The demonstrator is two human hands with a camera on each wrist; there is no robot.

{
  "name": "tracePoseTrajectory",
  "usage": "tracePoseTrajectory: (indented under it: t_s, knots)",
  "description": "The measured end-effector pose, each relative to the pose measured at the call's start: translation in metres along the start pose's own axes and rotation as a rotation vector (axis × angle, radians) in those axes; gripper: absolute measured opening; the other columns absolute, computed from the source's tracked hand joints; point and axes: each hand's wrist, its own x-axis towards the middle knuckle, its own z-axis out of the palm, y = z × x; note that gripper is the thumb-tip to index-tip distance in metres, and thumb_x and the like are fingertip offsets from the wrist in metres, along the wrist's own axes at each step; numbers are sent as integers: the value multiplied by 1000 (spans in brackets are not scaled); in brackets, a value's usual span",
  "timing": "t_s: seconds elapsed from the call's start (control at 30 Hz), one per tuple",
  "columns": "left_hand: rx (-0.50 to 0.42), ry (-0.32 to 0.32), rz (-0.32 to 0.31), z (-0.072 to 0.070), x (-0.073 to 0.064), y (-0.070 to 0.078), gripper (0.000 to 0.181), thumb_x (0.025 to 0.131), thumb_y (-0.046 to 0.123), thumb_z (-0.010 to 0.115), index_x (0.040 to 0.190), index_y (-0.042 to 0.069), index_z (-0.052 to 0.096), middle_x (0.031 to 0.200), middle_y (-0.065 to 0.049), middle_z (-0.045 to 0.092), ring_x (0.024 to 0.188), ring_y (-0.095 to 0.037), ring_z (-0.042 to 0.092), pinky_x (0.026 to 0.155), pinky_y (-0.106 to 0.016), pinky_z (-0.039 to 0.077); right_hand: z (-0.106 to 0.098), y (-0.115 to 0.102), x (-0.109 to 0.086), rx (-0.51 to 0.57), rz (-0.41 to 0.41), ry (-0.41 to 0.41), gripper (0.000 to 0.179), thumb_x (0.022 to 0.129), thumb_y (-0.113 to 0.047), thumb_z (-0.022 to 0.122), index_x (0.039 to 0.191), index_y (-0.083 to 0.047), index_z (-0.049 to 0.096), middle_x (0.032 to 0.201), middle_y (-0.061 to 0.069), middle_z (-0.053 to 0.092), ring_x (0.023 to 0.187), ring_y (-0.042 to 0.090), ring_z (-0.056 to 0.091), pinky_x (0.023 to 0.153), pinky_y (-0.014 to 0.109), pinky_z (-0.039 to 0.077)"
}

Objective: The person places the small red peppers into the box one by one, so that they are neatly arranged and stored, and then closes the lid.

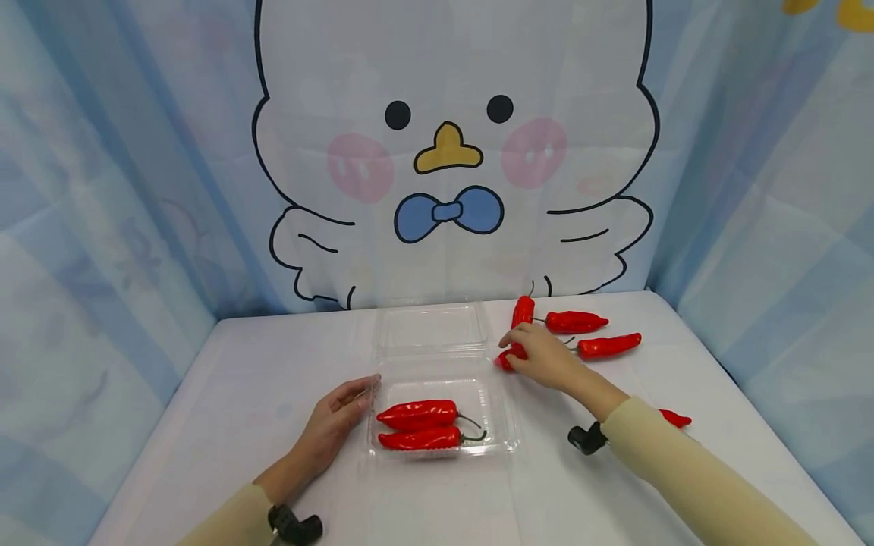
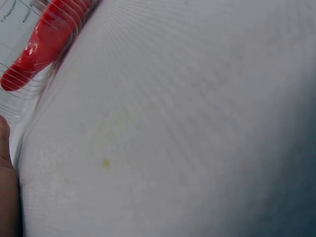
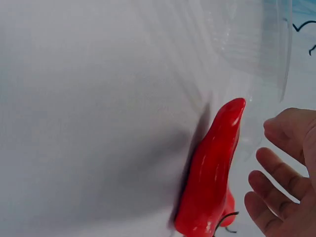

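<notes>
A clear plastic clamshell box point(image 1: 508, 413) lies with its lid point(image 1: 432, 327) folded back, away from me. Two red chili peppers point(image 1: 418, 415) lie side by side in its base, green stems to the right. My left hand point(image 1: 331, 425) holds the box by its left edge, between thumb and fingers. To the right of the box, my right hand point(image 1: 544, 358) hovers over a red chili pepper point(image 1: 507, 359), partly hidden by it in the head view. In the right wrist view, its spread fingers point(image 3: 276, 168) stand apart from the chili pepper point(image 3: 210, 173).
More red chili peppers lie at the back right: one pointing away point(image 1: 523, 309), one sideways point(image 1: 576, 322) and another nearer point(image 1: 610, 346). The tip of a further pepper point(image 1: 676, 418) shows past my right sleeve. A printed curtain point(image 1: 444, 265) hangs behind the white table point(image 1: 287, 356).
</notes>
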Motion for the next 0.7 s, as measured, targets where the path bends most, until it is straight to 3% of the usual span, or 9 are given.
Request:
tracePoseTrajectory:
  t_s: [0.17,0.33,0.7]
  knots:
    - [2,-1,-1,-1,0,-1,52,101,23,64,148,6,51,157,-8,51,146,-26,44,105,-15,45,0,17,-2,4,62,-4,34,88,-10,77,122,-11,71,134,18,61,123,36,55,94,50,59]
    - [-4,-4,3,-2,0,-2,52,101,22,64,148,5,51,157,-9,51,146,-24,45,105,-15,45,-1,31,-2,31,87,-58,43,86,-12,80,128,-13,69,149,25,50,137,46,45,96,57,57]
    - [-34,-4,-9,-2,0,0,51,101,21,64,148,5,51,157,-9,51,146,-25,44,105,-15,46,-3,47,-3,18,66,-118,46,89,-6,77,133,-13,67,144,23,55,134,45,49,100,59,54]
